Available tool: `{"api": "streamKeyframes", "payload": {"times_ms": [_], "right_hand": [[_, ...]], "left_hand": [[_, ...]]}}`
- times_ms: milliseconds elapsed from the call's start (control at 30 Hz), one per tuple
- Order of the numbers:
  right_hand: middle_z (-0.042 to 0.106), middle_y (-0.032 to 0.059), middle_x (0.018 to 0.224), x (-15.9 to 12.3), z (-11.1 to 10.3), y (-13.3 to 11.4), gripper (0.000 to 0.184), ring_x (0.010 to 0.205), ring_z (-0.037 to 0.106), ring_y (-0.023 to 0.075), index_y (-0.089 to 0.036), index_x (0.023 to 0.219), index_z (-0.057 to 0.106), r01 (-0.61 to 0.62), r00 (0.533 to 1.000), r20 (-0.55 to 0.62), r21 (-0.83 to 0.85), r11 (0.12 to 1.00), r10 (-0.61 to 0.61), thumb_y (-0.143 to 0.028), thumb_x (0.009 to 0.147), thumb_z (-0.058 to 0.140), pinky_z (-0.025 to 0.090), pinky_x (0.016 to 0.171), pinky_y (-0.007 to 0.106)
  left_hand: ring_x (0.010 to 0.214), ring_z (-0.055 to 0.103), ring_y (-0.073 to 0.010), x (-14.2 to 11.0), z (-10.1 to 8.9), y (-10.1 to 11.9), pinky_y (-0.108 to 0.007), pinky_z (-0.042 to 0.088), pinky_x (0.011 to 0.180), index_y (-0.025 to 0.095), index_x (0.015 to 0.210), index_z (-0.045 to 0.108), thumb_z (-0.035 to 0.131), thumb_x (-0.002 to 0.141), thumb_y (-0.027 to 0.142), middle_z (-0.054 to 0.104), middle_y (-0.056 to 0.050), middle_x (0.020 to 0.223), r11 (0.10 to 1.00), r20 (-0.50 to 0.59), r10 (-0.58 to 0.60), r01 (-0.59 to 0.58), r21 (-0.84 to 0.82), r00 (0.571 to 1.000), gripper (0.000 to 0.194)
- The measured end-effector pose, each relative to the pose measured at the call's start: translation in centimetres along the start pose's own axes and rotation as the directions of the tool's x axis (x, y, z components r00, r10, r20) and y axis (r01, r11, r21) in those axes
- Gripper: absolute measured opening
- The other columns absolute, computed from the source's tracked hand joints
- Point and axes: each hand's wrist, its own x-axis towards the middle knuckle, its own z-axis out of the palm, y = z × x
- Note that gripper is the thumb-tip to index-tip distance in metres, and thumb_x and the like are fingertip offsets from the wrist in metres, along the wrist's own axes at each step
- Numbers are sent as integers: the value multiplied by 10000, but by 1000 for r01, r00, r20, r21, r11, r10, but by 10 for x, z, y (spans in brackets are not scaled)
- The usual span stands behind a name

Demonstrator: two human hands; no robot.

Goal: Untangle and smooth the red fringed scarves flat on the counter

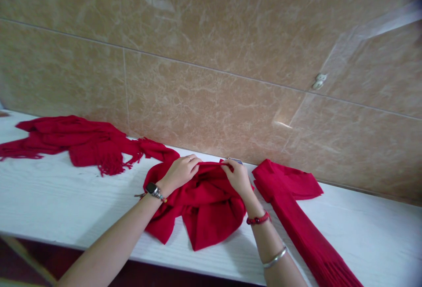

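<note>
A crumpled red scarf (207, 205) lies bunched on the white tabletop (66, 203) in front of me. My left hand (180, 171), with a watch and a bead bracelet on the wrist, is closed in a pinch on the scarf's top edge. My right hand (238, 177), wearing a red bead bracelet and a silver bangle, grips the same edge a little to the right. Both hands sit close to the wall.
Another red scarf (296, 216) lies folded in a long strip to the right, fringe near the front edge. Several fringed red scarves (82, 144) are heaped at the left. A tan marble wall (211, 71) rises directly behind the table.
</note>
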Motion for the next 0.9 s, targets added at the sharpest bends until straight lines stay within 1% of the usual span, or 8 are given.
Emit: {"api": "streamKeyframes", "payload": {"times_ms": [100,167,267,333,467,733,800,900], "right_hand": [[656,52,755,2,-6,8,141,706,596,194,-174,784,637,-52,998,30,-9,999,53,-215,767,503,456,671,313],[647,61,840,1,-7,5,164,780,592,192,-174,885,628,37,996,84,31,999,-39,-224,757,539,459,728,322],[588,84,1064,-4,-1,-9,403,976,542,194,-189,1117,543,232,959,143,109,966,-247,-258,726,616,433,845,329],[575,95,1107,-8,6,-17,447,1024,520,204,-184,1157,520,283,944,146,98,954,-295,-254,727,623,418,875,343],[667,65,884,-9,14,-19,198,838,598,200,-181,921,631,232,967,100,34,972,-234,-147,760,521,450,790,339],[682,44,803,3,-10,9,225,782,613,206,-187,790,639,-60,997,-57,-11,998,59,-92,686,464,456,738,329],[675,50,823,2,-12,7,224,806,606,208,-186,816,639,-24,1000,-18,-26,999,23,-96,688,479,449,765,343],[632,76,1007,-2,-6,-6,325,951,559,221,-189,1026,599,169,982,89,-2,986,-168,-183,701,580,422,841,369]], "left_hand": [[835,591,-166,0,1,-1,-271,465,759,153,958,572,383,891,159,615,-61,959,1000,-32,-11,11,-4,999,201],[823,594,-166,-1,2,0,-275,469,751,149,947,572,372,906,189,618,-62,946,1000,-30,-3,3,-11,1000,208],[836,587,-166,-2,2,2,-275,469,756,145,916,573,367,914,208,613,-61,929,999,-15,23,-24,-40,1000,215],[843,579,-157,-2,2,3,-266,467,760,148,899,573,367,915,211,602,-57,922,996,-1,52,-52,-67,999,216],[807,575,-141,-1,0,3,-248,468,737,150,876,570,374,914,210,581,-47,906,993,14,79,-77,-89,997,208],[793,587,-164,1,-9,1,-271,466,721,143,915,539,434,892,214,604,-48,886,997,-54,17,-21,-79,998,129],[782,586,-165,0,-9,2,-272,464,716,145,903,532,445,885,207,602,-45,876,997,-56,11,-15,-77,998,108],[788,582,-166,0,-7,3,-278,460,730,151,902,523,444,883,199,600,-44,884,997,-54,29,-33,-75,998,94]]}}
